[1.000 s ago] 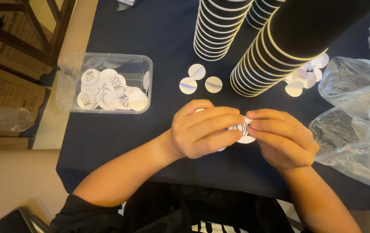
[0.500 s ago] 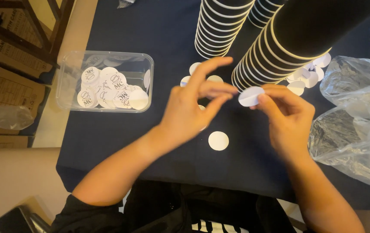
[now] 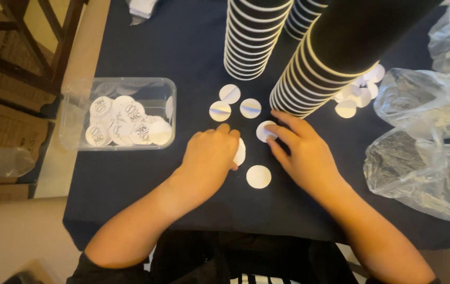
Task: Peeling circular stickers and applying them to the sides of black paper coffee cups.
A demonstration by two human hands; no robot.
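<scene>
My left hand [image 3: 209, 158] rests knuckles-up on the dark blue tablecloth [image 3: 146, 179], its fingers curled over a white round disc [image 3: 241, 152] that pokes out from beneath them. Beside it, my right hand [image 3: 303, 152] pinches another white disc [image 3: 263, 131] at its fingertips, close to the foot of a leaning stack of black paper cups [image 3: 330, 63]. One loose white disc [image 3: 258, 176] lies on the cloth between my wrists. Three more discs [image 3: 229, 93] lie just beyond my hands.
A clear plastic tub [image 3: 78, 89] holding several printed white discs stands at the left. A second cup stack [image 3: 254, 37] rises at the back. More discs [image 3: 361, 92] lie behind the leaning stack. Crumpled clear plastic bags [image 3: 424, 152] fill the right side. Wooden chair legs [image 3: 51, 47] stand beyond the table's left edge.
My hands were joined around a disc, then parted. One disc now lies on the cloth, my left hand has dropped onto another, and my right hand has lowered its disc toward the cups.
</scene>
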